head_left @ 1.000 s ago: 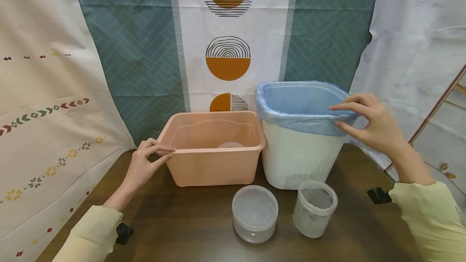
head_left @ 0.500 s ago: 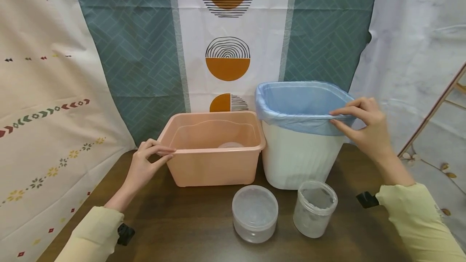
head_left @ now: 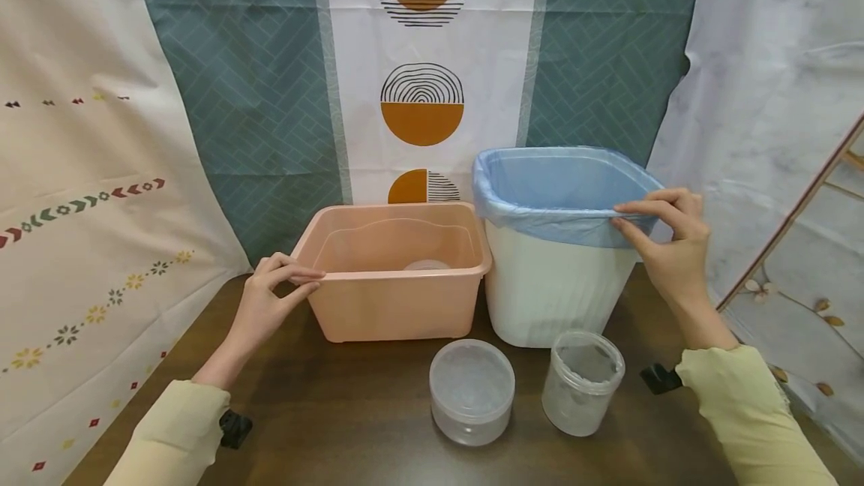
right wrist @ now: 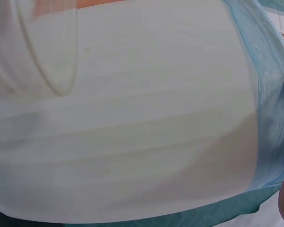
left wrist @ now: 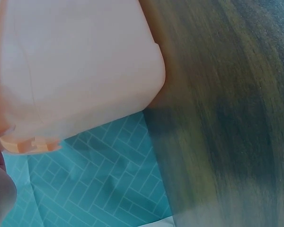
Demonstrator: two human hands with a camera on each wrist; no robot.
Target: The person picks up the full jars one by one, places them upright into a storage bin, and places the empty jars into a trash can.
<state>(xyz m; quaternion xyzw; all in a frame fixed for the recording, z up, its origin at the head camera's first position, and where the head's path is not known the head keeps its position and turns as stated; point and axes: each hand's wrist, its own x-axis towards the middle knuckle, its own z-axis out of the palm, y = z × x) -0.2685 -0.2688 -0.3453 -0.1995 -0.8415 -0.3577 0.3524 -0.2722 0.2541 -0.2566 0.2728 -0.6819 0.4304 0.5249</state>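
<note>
While the left grip [head_left: 266, 295] pinches the peach tub [head_left: 398, 310] by its rim, the right grip [head_left: 675, 238], spread a second ago, now pinches the blue liner [head_left: 553, 226] on the white bin [head_left: 550, 287] alongside, so both seem held.

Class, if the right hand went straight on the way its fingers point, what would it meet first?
The blue liner folded over the rim of the white bin: the right hand appears to pinch it there, so that comes first, though exact depth is hard to judge.
</note>
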